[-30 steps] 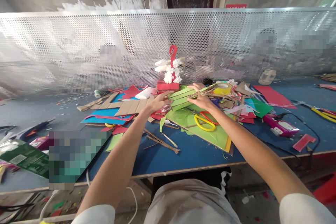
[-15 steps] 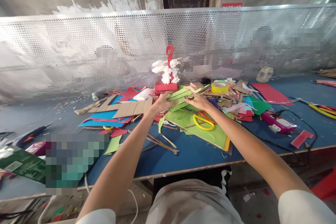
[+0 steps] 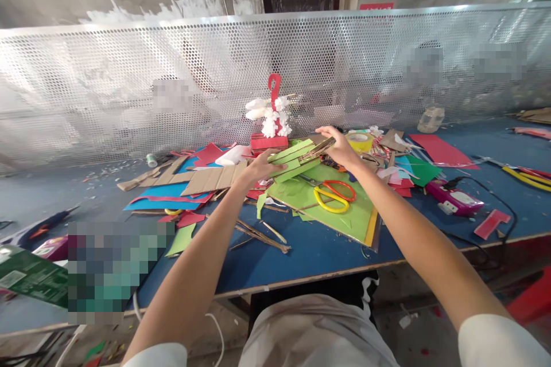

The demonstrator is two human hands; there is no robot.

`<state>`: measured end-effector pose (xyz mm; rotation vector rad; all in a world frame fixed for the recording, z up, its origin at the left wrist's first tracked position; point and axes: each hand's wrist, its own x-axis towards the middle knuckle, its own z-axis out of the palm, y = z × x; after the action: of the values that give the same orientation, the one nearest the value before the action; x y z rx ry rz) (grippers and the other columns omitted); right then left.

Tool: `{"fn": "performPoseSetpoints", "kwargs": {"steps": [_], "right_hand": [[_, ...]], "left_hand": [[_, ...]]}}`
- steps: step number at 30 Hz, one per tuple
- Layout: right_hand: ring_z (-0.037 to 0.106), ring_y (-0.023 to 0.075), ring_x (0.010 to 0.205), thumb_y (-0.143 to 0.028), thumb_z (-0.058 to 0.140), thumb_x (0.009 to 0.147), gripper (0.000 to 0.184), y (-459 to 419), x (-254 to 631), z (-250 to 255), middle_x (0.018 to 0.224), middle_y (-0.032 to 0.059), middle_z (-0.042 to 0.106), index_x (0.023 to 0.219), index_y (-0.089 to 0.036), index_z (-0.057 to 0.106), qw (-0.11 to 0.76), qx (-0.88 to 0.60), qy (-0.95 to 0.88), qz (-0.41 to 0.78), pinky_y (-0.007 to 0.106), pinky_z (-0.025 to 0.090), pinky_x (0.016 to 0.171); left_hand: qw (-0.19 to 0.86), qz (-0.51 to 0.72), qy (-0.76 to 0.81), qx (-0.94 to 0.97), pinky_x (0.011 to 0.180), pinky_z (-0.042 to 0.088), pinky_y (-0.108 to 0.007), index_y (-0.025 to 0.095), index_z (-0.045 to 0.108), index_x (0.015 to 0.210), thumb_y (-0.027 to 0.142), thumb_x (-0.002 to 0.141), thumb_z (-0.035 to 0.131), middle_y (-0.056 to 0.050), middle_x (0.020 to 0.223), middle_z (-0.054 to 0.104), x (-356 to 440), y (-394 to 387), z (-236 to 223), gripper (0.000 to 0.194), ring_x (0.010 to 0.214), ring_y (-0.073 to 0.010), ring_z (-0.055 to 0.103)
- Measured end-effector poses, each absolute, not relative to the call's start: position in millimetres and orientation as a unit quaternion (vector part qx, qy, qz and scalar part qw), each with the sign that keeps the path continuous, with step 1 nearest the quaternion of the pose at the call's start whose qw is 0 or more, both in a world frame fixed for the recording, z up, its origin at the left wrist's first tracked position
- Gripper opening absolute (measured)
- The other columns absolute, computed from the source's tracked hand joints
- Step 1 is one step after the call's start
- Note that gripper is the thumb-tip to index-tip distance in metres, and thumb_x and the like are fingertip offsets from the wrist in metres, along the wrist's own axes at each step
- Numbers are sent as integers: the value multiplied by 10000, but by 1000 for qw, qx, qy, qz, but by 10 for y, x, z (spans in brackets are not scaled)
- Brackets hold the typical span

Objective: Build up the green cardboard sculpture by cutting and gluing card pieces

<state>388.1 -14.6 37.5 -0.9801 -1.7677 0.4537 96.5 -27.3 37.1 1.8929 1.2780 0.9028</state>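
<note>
My left hand [image 3: 262,166] is closed on the left end of a folded cardboard piece [image 3: 293,156] covered in light green paper. Thin brown twigs [image 3: 318,150] lie along the piece's right side. At that right end is my right hand [image 3: 343,149], its fingers stretched out and apart; its palm is close to the twig ends, and I cannot tell whether it touches them. Below the piece, scissors with yellow and orange handles [image 3: 331,200] rest on a green sheet [image 3: 355,215]. Just behind stands a red base [image 3: 269,142] with a curved red upright and white flower shapes.
Loose twigs [image 3: 267,235] lie near the front edge. Corrugated cardboard [image 3: 215,178] and blue paper [image 3: 166,198] are at left. Yellow tape [image 3: 360,141], a purple device [image 3: 454,198] with a cord and pliers [image 3: 527,178] are at right. A perforated metal screen [image 3: 215,74] borders the back.
My right hand has slid rightward along the piece to its end, its fingers spreading. The scissors' orange handle is more exposed. My left hand keeps its hold.
</note>
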Motion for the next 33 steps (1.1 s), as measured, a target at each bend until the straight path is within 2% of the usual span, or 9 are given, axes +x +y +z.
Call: {"fn": "performPoseSetpoints", "kwargs": {"steps": [2, 5, 12, 17, 21, 23, 25, 28, 33], "right_hand": [[635, 291, 1305, -164, 603, 733, 516, -96, 4019, 395, 1397, 146, 659, 1247, -186, 652, 528, -412, -712, 210, 504, 487, 1153], [702, 273, 1107, -143, 594, 697, 431, -55, 4181, 410, 1235, 147, 716, 1120, -164, 674, 529, -439, -695, 213, 493, 542, 1070], [730, 236, 959, -103, 602, 763, 243, -114, 4414, 449, 1050, 124, 779, 982, -158, 693, 473, -496, -706, 178, 396, 590, 925], [752, 232, 832, -91, 626, 825, 160, -195, 4397, 437, 926, 100, 807, 929, -170, 718, 323, -542, -761, 153, 320, 570, 756], [757, 226, 777, -119, 680, 845, 130, -276, 4142, 370, 903, 67, 819, 915, -204, 750, 172, -503, -834, 150, 288, 535, 683], [766, 237, 823, -132, 715, 836, 172, -304, 3991, 324, 931, 58, 824, 974, -223, 762, 160, -475, -858, 115, 298, 545, 734], [768, 251, 897, -156, 705, 862, 237, -312, 3864, 274, 997, 76, 820, 1089, -212, 744, 210, -481, -849, 65, 316, 555, 803], [759, 273, 1012, -180, 650, 923, 383, -292, 3741, 193, 1119, 128, 795, 1305, -152, 639, 298, -506, -809, 26, 350, 565, 889], [739, 332, 1155, -176, 665, 930, 649, -237, 3639, 55, 1314, 189, 733, 1547, -150, 463, 322, -507, -798, 43, 439, 566, 999]], "left_hand": [[339, 347, 485, 728, 932, 583, -390, 178, 634, 1392, 525, 657, 902, -136, 1299, 711, 961, -276, 374, 855, 1154, -319, 685], [338, 346, 486, 728, 923, 587, -398, 176, 631, 1401, 530, 661, 895, -143, 1305, 710, 954, -279, 370, 862, 1142, -323, 693], [324, 360, 495, 721, 989, 570, -420, 193, 645, 1389, 509, 665, 878, -154, 1410, 675, 949, -264, 361, 824, 1257, -356, 652], [298, 369, 502, 723, 1020, 552, -428, 223, 688, 1316, 607, 632, 887, -121, 1322, 724, 924, -195, 332, 810, 1225, -356, 662], [296, 380, 508, 714, 1029, 541, -428, 208, 682, 1299, 660, 636, 862, -121, 1299, 728, 886, -113, 276, 822, 1200, -346, 676], [291, 375, 515, 713, 1018, 545, -433, 211, 681, 1297, 651, 630, 874, -120, 1297, 728, 875, -94, 269, 822, 1206, -353, 672], [285, 367, 524, 714, 1012, 548, -431, 214, 679, 1291, 628, 618, 894, -123, 1318, 720, 872, -101, 285, 818, 1215, -362, 666], [287, 361, 527, 714, 1032, 543, -421, 208, 673, 1287, 601, 633, 898, -127, 1345, 707, 877, -154, 324, 796, 1234, -363, 657], [295, 370, 519, 712, 1100, 511, -434, 222, 674, 1286, 599, 697, 850, -114, 1363, 698, 879, -284, 354, 721, 1293, -359, 623]]}}
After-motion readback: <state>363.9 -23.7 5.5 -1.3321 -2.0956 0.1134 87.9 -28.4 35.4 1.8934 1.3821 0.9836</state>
